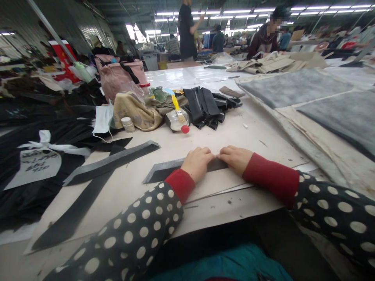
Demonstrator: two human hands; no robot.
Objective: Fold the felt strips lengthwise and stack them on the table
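Note:
A black strip with a grey edge (pixel 164 170) lies flat on the pale board in front of me. My left hand (pixel 198 163) rests on its right part, fingers curled and pressed at the far edge. My right hand (pixel 235 159) pinches at the strip's right end, its fingertips almost touching those of the left. What exactly sits between the fingertips is partly hidden. To the left lies a second black strip with a grey edge (pixel 113 162), crossing over a wider black piece (pixel 79 207).
Beyond the hands stand a clear jar (pixel 175 123) with a yellow brush (pixel 177 107), folded black pieces (pixel 202 105) and a small white-lidded bottle (pixel 128 124). Black material with a written tag (pixel 36 166) is at left. Grey-faced panels (pixel 301 88) lie right. A person (pixel 265 39) works across the table.

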